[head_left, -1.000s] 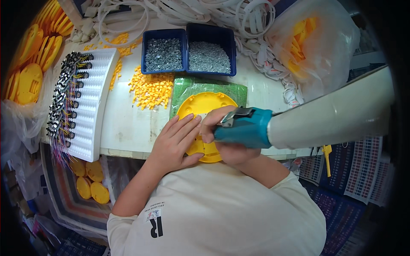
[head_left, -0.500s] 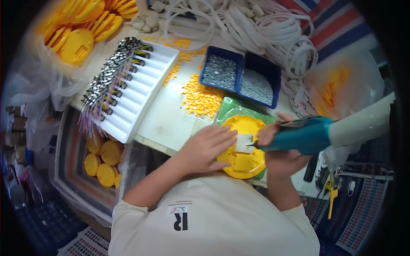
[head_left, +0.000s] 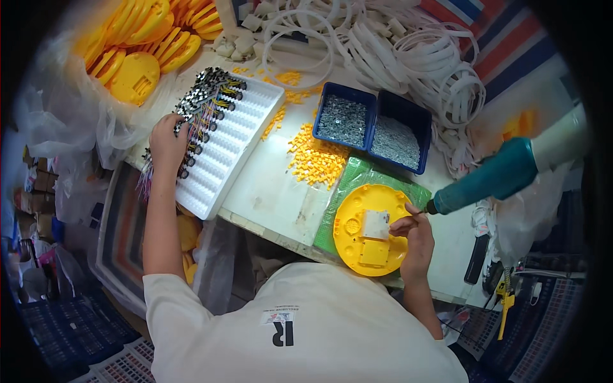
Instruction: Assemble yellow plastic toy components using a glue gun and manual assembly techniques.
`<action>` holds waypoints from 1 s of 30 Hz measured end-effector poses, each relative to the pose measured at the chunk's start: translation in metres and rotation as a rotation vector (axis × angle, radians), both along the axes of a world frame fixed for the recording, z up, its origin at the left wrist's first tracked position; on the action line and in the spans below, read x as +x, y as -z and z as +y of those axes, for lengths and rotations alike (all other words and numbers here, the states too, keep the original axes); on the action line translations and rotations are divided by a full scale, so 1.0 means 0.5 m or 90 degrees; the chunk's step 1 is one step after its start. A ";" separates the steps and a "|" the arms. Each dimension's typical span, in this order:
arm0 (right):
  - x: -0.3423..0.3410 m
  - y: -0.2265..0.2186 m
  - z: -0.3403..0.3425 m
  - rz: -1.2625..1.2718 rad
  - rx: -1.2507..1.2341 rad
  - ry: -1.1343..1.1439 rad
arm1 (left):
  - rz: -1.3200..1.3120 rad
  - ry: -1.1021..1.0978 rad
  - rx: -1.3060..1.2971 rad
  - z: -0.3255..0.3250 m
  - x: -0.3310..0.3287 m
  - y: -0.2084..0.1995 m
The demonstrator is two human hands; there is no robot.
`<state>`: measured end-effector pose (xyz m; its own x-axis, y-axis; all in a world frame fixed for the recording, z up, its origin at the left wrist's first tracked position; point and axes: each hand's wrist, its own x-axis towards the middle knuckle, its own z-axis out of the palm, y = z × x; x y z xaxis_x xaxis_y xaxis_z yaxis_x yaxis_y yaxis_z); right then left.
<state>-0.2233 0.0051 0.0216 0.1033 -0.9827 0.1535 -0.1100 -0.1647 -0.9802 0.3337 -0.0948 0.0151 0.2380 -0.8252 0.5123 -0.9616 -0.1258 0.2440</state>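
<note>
My left hand (head_left: 168, 143) is at the left edge of a white ribbed tray (head_left: 214, 185), its fingers curled onto the bunch of small wired electronic parts (head_left: 207, 96) lying there. A round yellow plastic shell (head_left: 351, 252), hollow side up, lies on a green wrapped pad (head_left: 329, 233). Set in the shell is a white rectangular piece (head_left: 375, 225), above a square yellow recess. My right hand (head_left: 416, 239) is over the shell's right edge, fingers apart. Beside its raised index finger is the tip of a teal power screwdriver (head_left: 488, 179), which the hand does not grip.
Two blue bins (head_left: 399, 156) of small metal parts stand behind the pad. Small yellow pieces (head_left: 313, 156) lie heaped beside them. Coiled white tubing (head_left: 440, 64) fills the back right; yellow shells (head_left: 137, 76) are stacked back left. A black-handled tool (head_left: 476, 258) lies at right.
My left hand has left the yellow shell and reached left to the wired parts. My right hand has let go of the screwdriver, which has moved up and right off the white piece.
</note>
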 end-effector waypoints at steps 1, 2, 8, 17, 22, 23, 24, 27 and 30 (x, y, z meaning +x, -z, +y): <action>0.001 -0.004 0.001 0.001 0.015 0.011 | -0.024 0.010 -0.012 -0.003 -0.005 0.004; 0.003 -0.005 0.002 0.003 0.029 0.022 | -0.047 0.018 -0.025 -0.007 -0.008 0.006; -0.003 -0.006 -0.004 -0.009 0.025 0.023 | -0.030 0.016 0.001 -0.034 -0.017 -0.004; -0.022 -0.007 -0.012 0.100 -0.326 0.274 | -0.108 0.064 -0.107 0.006 -0.116 -0.094; -0.012 -0.059 -0.010 0.173 -0.333 0.096 | 0.136 0.146 -0.174 0.047 -0.274 -0.156; 0.006 -0.064 -0.014 0.181 -0.310 0.063 | 0.324 0.253 -0.179 0.053 -0.307 -0.156; 0.026 -0.090 -0.020 0.166 -0.252 -0.012 | 0.513 0.361 -0.176 0.058 -0.342 -0.157; 0.074 -0.112 -0.034 0.078 0.000 -0.167 | 0.810 0.518 -0.071 0.093 -0.458 -0.157; 0.110 -0.098 -0.044 -0.080 0.207 -0.190 | 0.864 0.589 0.039 0.131 -0.539 -0.153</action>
<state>-0.1685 -0.0167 0.0705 0.3896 -0.9119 -0.1287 0.0187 0.1475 -0.9889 0.0644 -0.0293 0.0917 -0.0975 -0.9436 0.3164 0.1901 0.2944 0.9366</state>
